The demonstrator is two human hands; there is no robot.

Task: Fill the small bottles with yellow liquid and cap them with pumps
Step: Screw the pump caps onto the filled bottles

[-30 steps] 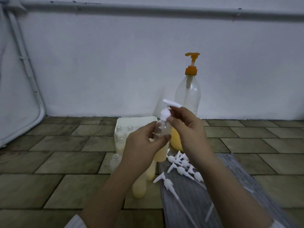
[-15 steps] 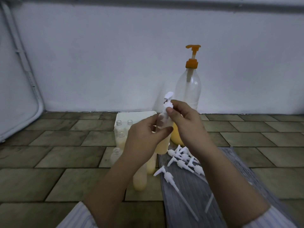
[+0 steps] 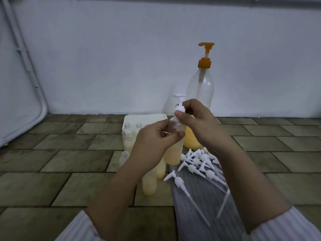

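Small clear plastic bottle (image 3: 173, 146) of yellow liquid, held upright.
We note left hand (image 3: 152, 145) gripping its body; right hand (image 3: 196, 122) pinching the white plastic pump (image 3: 180, 106) collar on top.

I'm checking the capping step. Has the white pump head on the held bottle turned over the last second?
Yes. The white pump head has turned: its nozzle pointed right toward the large clear bottle with the orange pump, now it does not.

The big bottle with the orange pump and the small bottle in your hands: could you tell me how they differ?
The big bottle stands on the floor; the small bottle is held up by the left hand. Its pump is orange, the small one's white, pinched by the right hand. Both are clear and hold yellow liquid.
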